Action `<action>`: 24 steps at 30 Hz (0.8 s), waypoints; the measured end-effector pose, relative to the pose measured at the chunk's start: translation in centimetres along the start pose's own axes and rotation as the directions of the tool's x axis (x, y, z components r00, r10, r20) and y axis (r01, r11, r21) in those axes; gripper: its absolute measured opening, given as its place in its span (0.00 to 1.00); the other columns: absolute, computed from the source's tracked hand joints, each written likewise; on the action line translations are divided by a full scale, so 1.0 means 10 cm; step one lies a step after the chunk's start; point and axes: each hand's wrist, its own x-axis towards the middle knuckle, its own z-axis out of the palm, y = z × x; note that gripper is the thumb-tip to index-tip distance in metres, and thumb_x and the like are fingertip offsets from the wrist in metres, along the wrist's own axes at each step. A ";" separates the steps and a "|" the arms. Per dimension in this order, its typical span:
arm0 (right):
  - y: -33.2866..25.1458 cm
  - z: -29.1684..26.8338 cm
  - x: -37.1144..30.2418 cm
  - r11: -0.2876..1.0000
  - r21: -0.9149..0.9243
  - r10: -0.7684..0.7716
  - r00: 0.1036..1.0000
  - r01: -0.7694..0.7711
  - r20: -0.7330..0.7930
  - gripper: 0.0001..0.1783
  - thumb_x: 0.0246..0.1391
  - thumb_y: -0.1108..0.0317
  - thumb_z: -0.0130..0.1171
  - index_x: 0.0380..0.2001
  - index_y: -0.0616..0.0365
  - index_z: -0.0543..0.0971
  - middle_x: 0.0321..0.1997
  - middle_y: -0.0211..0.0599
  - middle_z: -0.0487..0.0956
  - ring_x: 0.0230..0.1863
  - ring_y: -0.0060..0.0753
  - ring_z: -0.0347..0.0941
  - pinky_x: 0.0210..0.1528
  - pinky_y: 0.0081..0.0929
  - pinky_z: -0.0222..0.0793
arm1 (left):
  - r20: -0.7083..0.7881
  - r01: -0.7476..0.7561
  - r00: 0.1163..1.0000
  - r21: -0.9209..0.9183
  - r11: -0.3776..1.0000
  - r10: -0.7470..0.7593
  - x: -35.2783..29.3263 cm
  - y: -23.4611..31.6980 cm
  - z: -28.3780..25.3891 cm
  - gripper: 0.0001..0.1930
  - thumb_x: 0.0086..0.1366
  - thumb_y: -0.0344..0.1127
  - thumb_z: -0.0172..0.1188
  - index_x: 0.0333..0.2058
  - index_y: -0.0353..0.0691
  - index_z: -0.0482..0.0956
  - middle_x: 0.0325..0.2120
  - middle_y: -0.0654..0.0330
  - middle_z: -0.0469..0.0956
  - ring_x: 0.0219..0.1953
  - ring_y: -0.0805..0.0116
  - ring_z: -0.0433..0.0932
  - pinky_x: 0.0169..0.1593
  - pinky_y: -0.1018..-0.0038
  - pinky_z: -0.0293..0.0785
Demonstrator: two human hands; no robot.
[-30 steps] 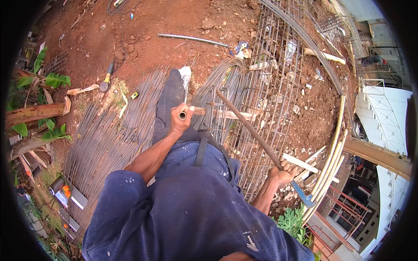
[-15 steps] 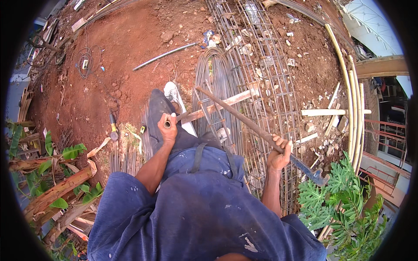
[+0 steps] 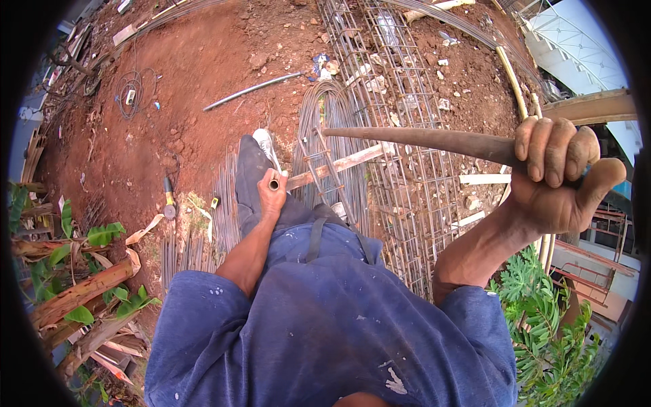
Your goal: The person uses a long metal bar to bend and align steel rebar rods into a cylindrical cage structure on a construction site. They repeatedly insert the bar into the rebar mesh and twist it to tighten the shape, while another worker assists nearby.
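My left hand (image 3: 272, 197) is closed around a hollow metal pipe (image 3: 274, 184), its round open end facing up beside my bent leg; the rest of the pipe is mostly hidden. Raised at the right, my right hand (image 3: 559, 173) wraps round a long rusty brown bar (image 3: 420, 138). The bar lies nearly level and narrows toward its far left tip, above a bundle of bent steel rods (image 3: 319, 112). Beyond my fist its darker end is largely hidden. A narrow wire frame (image 3: 325, 159) and a wooden plank (image 3: 359, 159) lie under the bar.
A long rebar cage (image 3: 407, 169) runs down the right of centre. On the red soil lie a grey pipe (image 3: 251, 91), an angle grinder (image 3: 169, 200) and a coiled cable (image 3: 130, 98). Leafy plants (image 3: 536, 305) grow at the right; cut banana stems (image 3: 85, 292) lie left.
My right hand has risen up and to the right, coming closer to view, and the bar has swung from sloping to nearly level. My left hand has shifted slightly right and up.
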 end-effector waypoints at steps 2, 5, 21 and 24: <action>-0.43 0.05 0.19 0.996 -0.046 0.083 0.987 -0.078 0.140 0.27 0.68 0.40 0.36 0.20 0.46 0.63 0.19 0.24 0.64 0.23 0.25 0.64 0.38 0.30 0.64 | -0.005 0.015 1.000 0.012 1.000 -0.015 -0.02 0.01 -0.03 0.15 0.59 0.30 0.65 0.23 0.35 0.65 0.15 0.59 0.62 0.21 0.72 0.59 0.26 0.70 0.62; -0.67 0.09 0.06 0.992 -0.101 0.070 0.997 -0.072 -0.017 0.24 0.65 0.49 0.50 0.16 0.44 0.63 0.15 0.22 0.61 0.19 0.22 0.57 0.35 0.26 0.57 | -0.015 -0.071 0.997 0.000 0.997 0.071 0.03 0.09 -0.10 0.15 0.59 0.31 0.65 0.22 0.35 0.66 0.15 0.60 0.63 0.20 0.73 0.59 0.25 0.70 0.62; 0.32 -0.41 -1.50 0.965 -0.192 0.057 0.863 -0.176 -0.502 0.28 0.70 0.53 0.43 0.14 0.49 0.59 0.12 0.26 0.57 0.14 0.22 0.54 0.22 0.26 0.59 | 0.025 -0.384 0.921 -0.114 0.916 0.389 0.55 1.09 -0.36 0.19 0.61 0.34 0.65 0.16 0.39 0.67 0.11 0.65 0.68 0.15 0.77 0.66 0.21 0.75 0.60; 0.70 -0.40 -1.90 0.935 -0.232 0.128 0.866 -0.267 -0.483 0.26 0.68 0.55 0.48 0.15 0.51 0.61 0.12 0.26 0.57 0.14 0.23 0.56 0.22 0.28 0.59 | -0.084 -0.458 0.888 -0.088 0.885 0.451 0.53 0.97 -0.08 0.18 0.59 0.33 0.67 0.17 0.38 0.66 0.11 0.62 0.67 0.14 0.72 0.65 0.21 0.72 0.59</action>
